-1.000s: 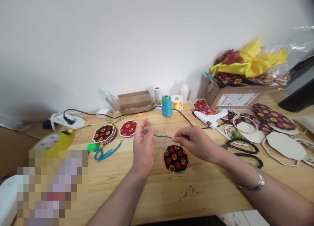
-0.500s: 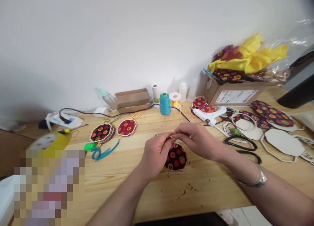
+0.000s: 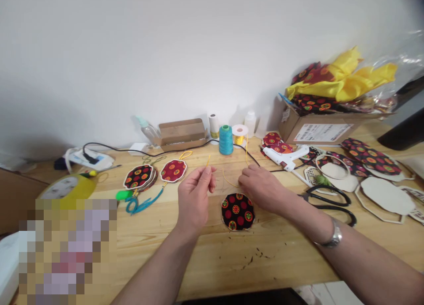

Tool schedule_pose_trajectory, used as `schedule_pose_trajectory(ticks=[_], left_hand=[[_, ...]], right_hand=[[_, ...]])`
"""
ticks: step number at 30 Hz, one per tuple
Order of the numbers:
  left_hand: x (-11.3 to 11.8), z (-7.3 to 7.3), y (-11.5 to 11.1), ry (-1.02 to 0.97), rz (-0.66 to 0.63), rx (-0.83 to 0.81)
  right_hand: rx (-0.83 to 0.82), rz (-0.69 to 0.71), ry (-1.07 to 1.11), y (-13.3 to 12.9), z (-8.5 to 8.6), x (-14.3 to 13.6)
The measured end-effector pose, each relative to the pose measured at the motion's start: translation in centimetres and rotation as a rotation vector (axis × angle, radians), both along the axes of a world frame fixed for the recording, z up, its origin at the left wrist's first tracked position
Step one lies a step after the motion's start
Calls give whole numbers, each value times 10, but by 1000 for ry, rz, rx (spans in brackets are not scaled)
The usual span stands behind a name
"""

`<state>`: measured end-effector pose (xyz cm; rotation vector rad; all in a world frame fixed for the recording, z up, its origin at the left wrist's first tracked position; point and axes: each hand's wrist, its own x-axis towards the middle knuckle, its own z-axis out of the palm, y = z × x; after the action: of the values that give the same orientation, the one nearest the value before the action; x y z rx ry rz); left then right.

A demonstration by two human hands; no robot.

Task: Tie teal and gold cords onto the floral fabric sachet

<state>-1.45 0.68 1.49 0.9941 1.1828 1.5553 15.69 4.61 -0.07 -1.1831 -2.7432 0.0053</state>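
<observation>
My left hand pinches a short piece of yellow cord, whose end sticks up above the thumb. My right hand is low over the table with its fingers curled; their tips are hidden, and whatever they hold cannot be made out. A thin yellow strand curves over the wood up to those fingers. Just below, between the hands, lies a scalloped disc covered in black patterned fabric. Behind my right hand stands a spool of yellow cord, its strand hanging toward the hand.
Left of my hands lie a red fabric disc and a stack of black ones with a teal tassel. A teal thread cone stands behind. Right are a glue gun, black-handled scissors and a carton of fabric.
My hands have moved apart from where they met above the black disc. The left went left with the yellow cord; the right lowered toward the table. The disc is now fully uncovered.
</observation>
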Motion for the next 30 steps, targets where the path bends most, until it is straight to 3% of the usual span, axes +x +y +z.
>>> schedule_pose_trajectory(ticks=[4,7,10,14,17,19,25,27,30], left_hand=[[0,0,0,-35,8,-6],[0,2,0,-55,12,-13],[-1,3,0,-82,16,-15],[-1,3,-1,-102,27,-10],[-1,3,-1,-105,30,-6],[-1,2,0,-113,33,-9],[0,2,1,-122,22,-21],[0,2,1,-126,20,-21],[0,1,1,-136,26,-23]], right_hand=[[-30,-226,225,6,5,1],[-64,-430,532,15,12,5],[-163,-485,870,25,10,9],[-33,-281,641,31,0,14],[60,-218,500,22,1,12],[-16,-137,499,12,7,7],[-442,307,358,-11,20,-7],[-387,257,311,-7,16,-5],[-120,-82,311,2,10,0]])
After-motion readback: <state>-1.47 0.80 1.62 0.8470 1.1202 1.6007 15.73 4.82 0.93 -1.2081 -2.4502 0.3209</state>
